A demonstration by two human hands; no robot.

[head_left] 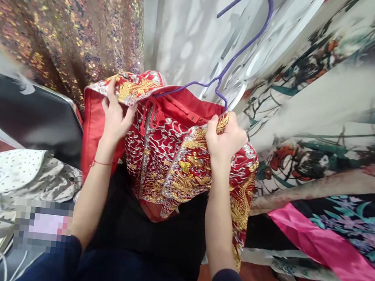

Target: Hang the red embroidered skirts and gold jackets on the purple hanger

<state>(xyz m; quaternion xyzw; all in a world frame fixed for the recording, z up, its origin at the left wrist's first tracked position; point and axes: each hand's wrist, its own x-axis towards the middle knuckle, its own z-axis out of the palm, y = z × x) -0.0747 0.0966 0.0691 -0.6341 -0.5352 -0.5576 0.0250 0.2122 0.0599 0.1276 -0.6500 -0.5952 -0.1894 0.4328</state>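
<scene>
A red jacket (159, 151) with gold and silver embroidery hangs in front of me on a purple hanger (221, 75). The hook points up and rests free of any rail that I can see. Inside the collar is a small red label (193, 117) marked S, and red tasselled cords (153, 114) dangle at the neck. My left hand (118, 117) holds the shoulder at the left, its fingers on the folded cloth and thumb apart. My right hand (226, 135) is closed around the other shoulder, over the hanger's end, which the cloth and fingers hide.
A sequined gold cloth (69, 16) hangs at the back left, white drapery (189, 29) behind the hanger. Floral fabric (295, 138) and a pink band (320, 248) fill the right. A black chair back (32, 115), a dotted white cloth (10, 169) and cables (4, 260) lie left.
</scene>
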